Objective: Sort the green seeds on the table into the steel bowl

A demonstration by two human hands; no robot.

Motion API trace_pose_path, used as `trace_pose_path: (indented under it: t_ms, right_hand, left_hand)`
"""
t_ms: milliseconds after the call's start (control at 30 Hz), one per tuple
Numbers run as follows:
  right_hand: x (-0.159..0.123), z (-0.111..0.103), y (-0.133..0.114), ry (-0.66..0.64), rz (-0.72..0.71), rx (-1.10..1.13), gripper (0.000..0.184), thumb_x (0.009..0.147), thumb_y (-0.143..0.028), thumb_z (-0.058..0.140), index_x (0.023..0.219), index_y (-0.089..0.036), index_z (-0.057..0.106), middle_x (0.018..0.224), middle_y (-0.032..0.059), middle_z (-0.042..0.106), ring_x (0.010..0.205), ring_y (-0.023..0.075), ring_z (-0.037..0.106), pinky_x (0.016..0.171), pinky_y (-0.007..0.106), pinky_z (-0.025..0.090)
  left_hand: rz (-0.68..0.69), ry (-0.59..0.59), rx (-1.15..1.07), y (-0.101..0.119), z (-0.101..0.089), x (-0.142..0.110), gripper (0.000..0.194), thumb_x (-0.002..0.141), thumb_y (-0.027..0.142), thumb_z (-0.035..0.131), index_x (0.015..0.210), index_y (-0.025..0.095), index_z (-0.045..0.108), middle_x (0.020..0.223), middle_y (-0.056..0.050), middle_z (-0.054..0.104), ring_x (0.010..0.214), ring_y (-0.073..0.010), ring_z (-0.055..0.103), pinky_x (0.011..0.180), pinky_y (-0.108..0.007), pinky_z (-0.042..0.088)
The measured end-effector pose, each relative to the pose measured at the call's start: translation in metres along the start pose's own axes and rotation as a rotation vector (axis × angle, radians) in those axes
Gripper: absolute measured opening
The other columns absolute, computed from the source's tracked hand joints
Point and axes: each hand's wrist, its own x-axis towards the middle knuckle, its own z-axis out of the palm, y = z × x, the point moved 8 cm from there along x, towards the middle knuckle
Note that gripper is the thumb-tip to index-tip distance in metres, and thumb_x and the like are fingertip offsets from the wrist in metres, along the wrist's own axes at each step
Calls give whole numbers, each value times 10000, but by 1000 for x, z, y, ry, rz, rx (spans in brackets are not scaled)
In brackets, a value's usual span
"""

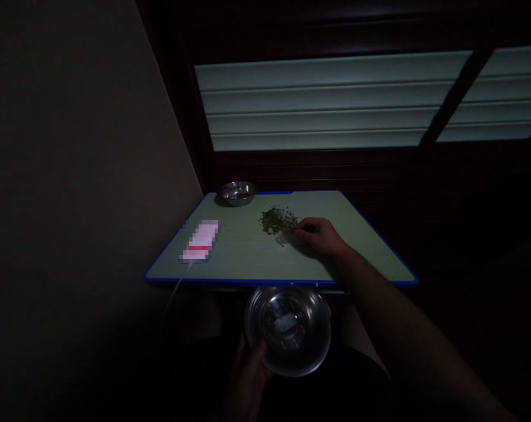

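Note:
My left hand (250,366) grips the rim of a steel bowl (287,329) held below the near edge of the small green table (248,258). A pale scrap lies inside the bowl. My right hand (320,235) rests on the tabletop with fingers curled, fingertips at a small pale piece (284,237) beside a pile of small dark green bits (278,220). Whether the fingers pinch that piece is unclear in the dim light.
A second, smaller steel bowl (236,193) sits at the table's far left corner. A blurred white and red flat object (200,241) with a cable lies on the left side. A wall stands to the left, a louvred window behind.

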Motion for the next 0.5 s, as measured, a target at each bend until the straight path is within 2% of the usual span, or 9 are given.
trace_pose_path:
  t_ms: [500]
  right_hand:
    - [-1,-1,-2,1,20,7,222,677,-378,675,713,-162,707,699,39,696,680,174,600,691,305,472]
  left_hand:
    - [-2,-21,14,0,-1,1,664,854,320,664,1457,399,397,1433,-35,587,1333,-294,497,1111,-510,370]
